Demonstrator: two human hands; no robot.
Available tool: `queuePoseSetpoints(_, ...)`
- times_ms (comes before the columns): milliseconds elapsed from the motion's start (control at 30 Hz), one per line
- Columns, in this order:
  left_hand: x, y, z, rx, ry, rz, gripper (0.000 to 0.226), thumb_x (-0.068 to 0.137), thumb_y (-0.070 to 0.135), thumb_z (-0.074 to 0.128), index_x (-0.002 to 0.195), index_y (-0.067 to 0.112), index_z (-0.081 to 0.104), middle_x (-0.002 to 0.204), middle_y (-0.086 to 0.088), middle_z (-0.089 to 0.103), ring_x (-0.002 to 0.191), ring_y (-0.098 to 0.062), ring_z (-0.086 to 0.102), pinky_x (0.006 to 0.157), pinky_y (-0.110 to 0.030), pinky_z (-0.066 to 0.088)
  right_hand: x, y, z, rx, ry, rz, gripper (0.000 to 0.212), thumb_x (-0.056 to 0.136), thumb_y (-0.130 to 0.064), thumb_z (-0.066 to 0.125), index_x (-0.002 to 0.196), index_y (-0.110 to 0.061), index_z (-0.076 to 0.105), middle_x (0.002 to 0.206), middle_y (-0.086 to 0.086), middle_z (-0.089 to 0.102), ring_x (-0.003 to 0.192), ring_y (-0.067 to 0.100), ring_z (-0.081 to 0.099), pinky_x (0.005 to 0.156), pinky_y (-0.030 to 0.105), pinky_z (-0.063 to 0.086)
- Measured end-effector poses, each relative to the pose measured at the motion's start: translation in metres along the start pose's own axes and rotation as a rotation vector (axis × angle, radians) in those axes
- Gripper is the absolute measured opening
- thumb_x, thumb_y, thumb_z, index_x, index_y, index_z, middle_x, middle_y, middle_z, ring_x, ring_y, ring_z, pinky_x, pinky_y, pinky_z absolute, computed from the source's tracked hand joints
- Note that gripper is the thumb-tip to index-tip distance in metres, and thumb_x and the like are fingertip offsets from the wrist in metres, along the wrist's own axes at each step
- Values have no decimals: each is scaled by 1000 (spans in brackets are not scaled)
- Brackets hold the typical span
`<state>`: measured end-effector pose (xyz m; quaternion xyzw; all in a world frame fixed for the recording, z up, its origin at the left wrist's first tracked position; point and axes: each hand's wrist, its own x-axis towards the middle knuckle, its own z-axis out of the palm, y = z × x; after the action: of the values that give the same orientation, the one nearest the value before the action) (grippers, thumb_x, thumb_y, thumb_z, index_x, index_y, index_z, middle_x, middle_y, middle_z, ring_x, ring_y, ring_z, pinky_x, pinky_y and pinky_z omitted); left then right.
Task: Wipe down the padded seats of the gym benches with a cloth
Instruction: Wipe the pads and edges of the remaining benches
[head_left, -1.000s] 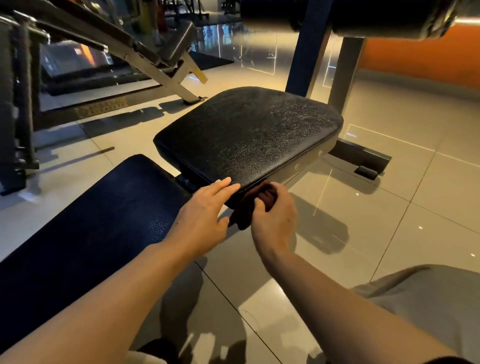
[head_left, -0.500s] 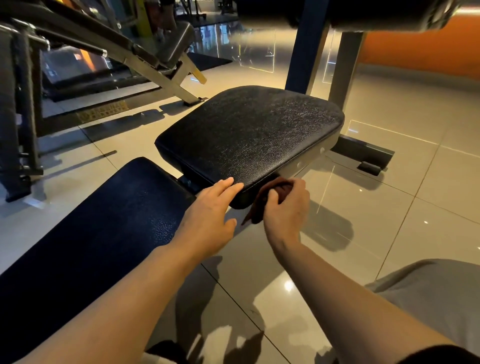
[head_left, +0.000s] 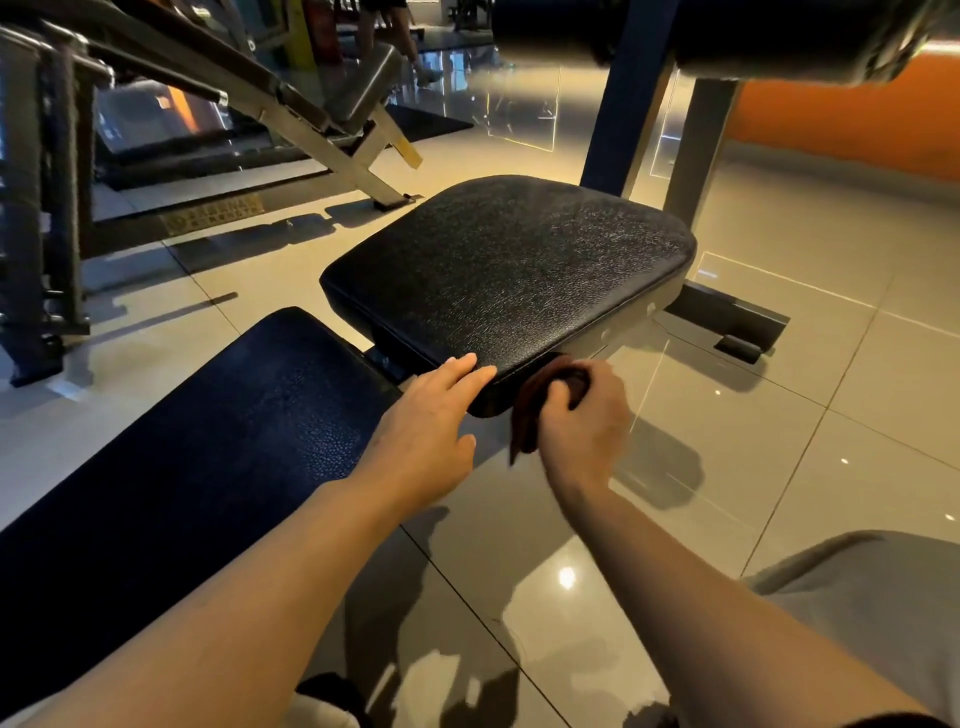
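A black padded seat (head_left: 514, 270) of a gym bench fills the middle of the view, with a long dark back pad (head_left: 197, 447) running toward me at the lower left. My left hand (head_left: 426, 415) rests with straight fingers on the seat's near corner. Just to its right, my right hand (head_left: 587, 421) grips a dark reddish-brown cloth (head_left: 535, 410) and presses it against the seat's near side edge, below the top surface. Part of the cloth hangs down below the pad.
A blue upright post (head_left: 618, 98) and a grey steel leg (head_left: 696, 145) rise behind the seat, with a dark roller pad (head_left: 727, 31) overhead. Another bench frame (head_left: 291, 114) stands at the back left. The floor (head_left: 779, 441) is glossy tile; an orange wall (head_left: 852, 124) lies right.
My right hand has slid the cloth to the right along the seat's near side edge. My left hand has stayed on the corner of the seat.
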<state>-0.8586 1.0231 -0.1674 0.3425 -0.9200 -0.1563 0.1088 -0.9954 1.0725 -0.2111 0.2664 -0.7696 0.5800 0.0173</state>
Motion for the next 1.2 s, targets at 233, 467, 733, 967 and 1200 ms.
queuePoseSetpoints(233, 0, -4, 2, 6, -15, 18, 71, 95, 15, 54, 152, 32, 15, 160, 14, 6, 146, -6, 2, 113, -27, 22, -28, -9, 6, -85, -215, -130, 20, 82, -4, 53, 99, -9, 62, 93, 3, 60, 85, 22, 56, 74, 28, 42)
queuePoseSetpoints(467, -2, -2, 5, 2, -7, 24, 73, 95, 15, 54, 153, 31, 14, 161, 12, 5, 146, -7, 0, 114, -26, 18, -23, 3, -4, -108, -184, -207, 32, 75, 2, 59, 103, -11, 67, 98, 5, 65, 88, 20, 59, 75, 14, 34)
queuePoseSetpoints(733, -1, -7, 4, 20, -10, 42, 72, 96, 15, 52, 153, 33, 11, 160, 15, 1, 146, -5, -2, 113, -26, 22, -23, -6, 4, -167, -175, -301, 26, 73, -10, 55, 98, -7, 63, 99, 9, 59, 88, 28, 58, 74, 37, 50)
queuePoseSetpoints(967, 1, -5, 6, 42, 15, 27, 73, 95, 18, 55, 152, 33, 13, 159, 13, 5, 145, -8, 5, 111, -28, 28, -16, -2, -5, -223, -267, -406, 20, 74, -16, 58, 91, -9, 66, 92, 6, 59, 77, 24, 57, 62, 33, 48)
queuePoseSetpoints(1200, -2, -5, 7, 24, 1, 49, 74, 95, 17, 54, 153, 32, 9, 160, 12, 0, 146, -7, -3, 114, -29, 22, -16, 3, 4, -216, -141, -246, 25, 73, -2, 66, 97, -8, 67, 98, 7, 59, 86, 26, 59, 70, 24, 40)
